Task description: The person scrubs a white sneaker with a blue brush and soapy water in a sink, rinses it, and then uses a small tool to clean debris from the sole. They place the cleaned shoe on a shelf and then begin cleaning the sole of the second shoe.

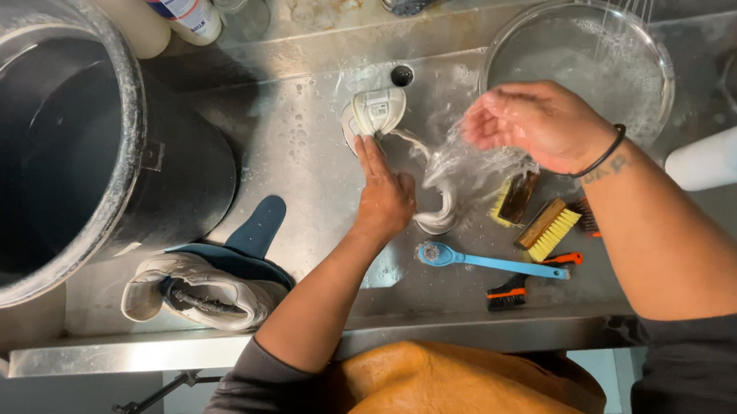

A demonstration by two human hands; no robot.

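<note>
My left hand (384, 195) lies flat in a wet steel sink (303, 149), fingers stretched onto a white insole (376, 109). The insole curves from its labelled end down and around my palm. My right hand (533, 119), with a black band at the wrist, hovers palm down to the right, fingers loosely curled. Splashing water blurs the space beneath it, so I cannot tell if it holds anything.
A big black bucket (40, 146) of water fills the left. A white sneaker (195, 294) and a blue insole (257, 225) lie at the sink's front left. Several brushes, one blue-handled (469, 260) and one yellow-bristled (549, 230), lie right of my hands. A glass bowl (581, 62) and white bottles (727, 155) stand behind.
</note>
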